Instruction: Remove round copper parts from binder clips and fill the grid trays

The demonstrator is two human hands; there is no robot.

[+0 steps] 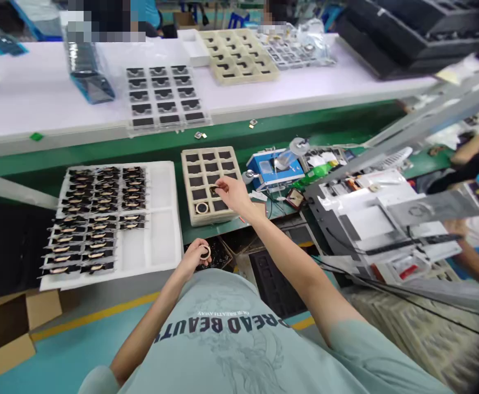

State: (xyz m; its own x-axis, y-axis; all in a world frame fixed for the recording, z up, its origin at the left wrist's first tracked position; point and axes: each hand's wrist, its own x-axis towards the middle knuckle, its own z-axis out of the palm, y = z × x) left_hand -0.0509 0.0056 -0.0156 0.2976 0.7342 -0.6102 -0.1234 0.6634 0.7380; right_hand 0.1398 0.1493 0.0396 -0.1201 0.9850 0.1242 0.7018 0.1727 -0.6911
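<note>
My left hand point(190, 259) is closed around a round, ring-like piece with a pale gold rim point(206, 252), held low in front of my shirt. My right hand point(235, 195) reaches over a beige compartment tray point(208, 219), thumb and fingers pinched together at one of its middle pockets. A small dark thing shows at those fingertips, too small to name. Another round gold-rimmed piece point(202, 208) lies in the tray's near left pocket. Dark pads line several other pockets.
A white foam tray point(165, 219) with rows of dark strap-like parts stands left. Right of the beige tray is a blue device point(274, 168). Several trays, including a clear one point(164, 98), rest on the raised white shelf point(239, 98). Other people's arms show at far right.
</note>
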